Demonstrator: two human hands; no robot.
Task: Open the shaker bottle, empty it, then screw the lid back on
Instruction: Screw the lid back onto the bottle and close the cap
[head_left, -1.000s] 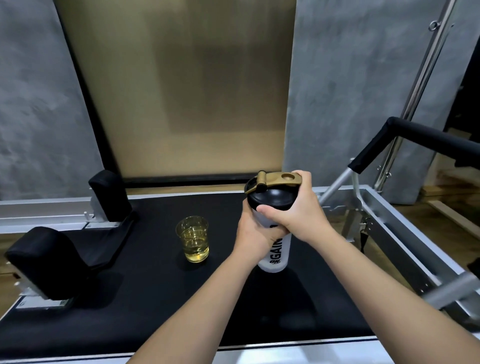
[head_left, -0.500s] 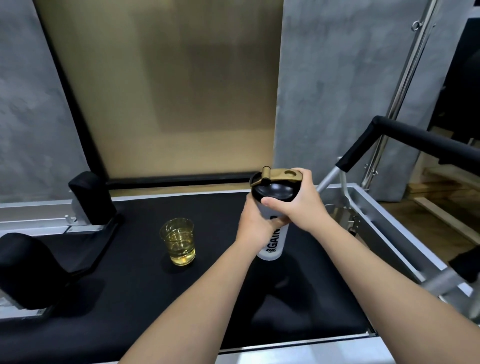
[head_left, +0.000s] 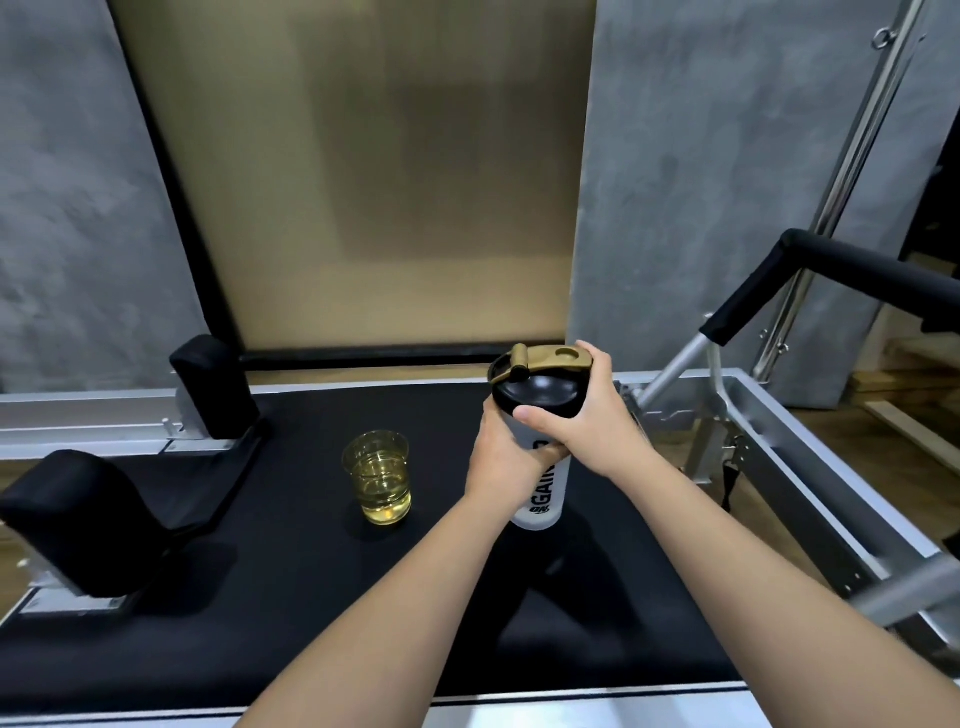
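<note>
The shaker bottle (head_left: 543, 496) is frosted white with black lettering and stands upright on the black padded platform (head_left: 291, 613). Its black lid (head_left: 540, 392) with a gold flip cap sits on top. My left hand (head_left: 506, 460) wraps the bottle's upper body from the left. My right hand (head_left: 582, 415) grips the lid from the right, thumb across its front rim. A clear plastic cup (head_left: 378, 475) holding yellowish liquid stands to the left of the bottle, apart from it.
Two black padded shoulder blocks (head_left: 215, 384) (head_left: 78, 525) rise at the platform's left side. A black padded bar (head_left: 831, 270) on a metal frame (head_left: 810, 447) stands to the right. A grey wall with a tan panel lies behind.
The bottle has tipped back to upright on the platform after being tilted half a second ago. Both hands keep their grips; the camera view has shifted slightly.
</note>
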